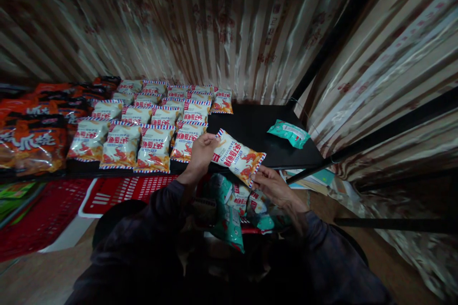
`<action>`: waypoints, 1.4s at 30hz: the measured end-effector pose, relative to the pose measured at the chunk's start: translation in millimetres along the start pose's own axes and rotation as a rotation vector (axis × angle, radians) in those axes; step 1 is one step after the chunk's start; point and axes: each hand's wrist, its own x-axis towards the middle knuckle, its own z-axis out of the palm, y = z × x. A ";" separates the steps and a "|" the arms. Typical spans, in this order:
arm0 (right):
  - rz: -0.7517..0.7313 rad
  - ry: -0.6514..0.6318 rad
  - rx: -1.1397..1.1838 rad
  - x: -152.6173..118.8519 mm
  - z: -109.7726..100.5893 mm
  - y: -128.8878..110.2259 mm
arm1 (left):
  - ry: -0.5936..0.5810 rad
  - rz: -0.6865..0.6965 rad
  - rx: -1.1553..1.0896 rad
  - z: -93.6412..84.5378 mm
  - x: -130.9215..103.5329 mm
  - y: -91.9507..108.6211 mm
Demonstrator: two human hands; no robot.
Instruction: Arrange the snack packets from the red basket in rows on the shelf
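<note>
Between my two hands is a white and orange snack bag [238,156] with red lettering and a striped edge, tilted down to the right. My left hand [202,152] pinches its upper left corner, and my right hand [274,186] grips the lower right end. Rows of matching snack bags [154,147] stand on the black shelf [246,124] to the left of it. Below my hands, a basket holds more of these bags along with green bags [231,226]; my arms and the dark hide part of it.
A single green bag [289,133] lies on the shelf's right part. Orange and black snack bags [39,143] fill the left end. Red baskets [121,193] stand below the shelf. A black frame bar [343,147] slants along the right side, before a pleated curtain [229,24].
</note>
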 end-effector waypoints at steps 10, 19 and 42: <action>-0.037 -0.017 -0.069 -2.2 -1.5 -3.3 | -0.105 0.000 0.065 -6.4 3.3 9.1; -0.211 0.121 -0.209 -7.0 -8.7 -15.6 | -0.198 0.077 0.074 -10.8 1.8 21.6; -0.903 0.326 -0.875 -11.4 -22.0 -17.3 | -0.234 0.097 -0.264 -1.9 -3.9 16.8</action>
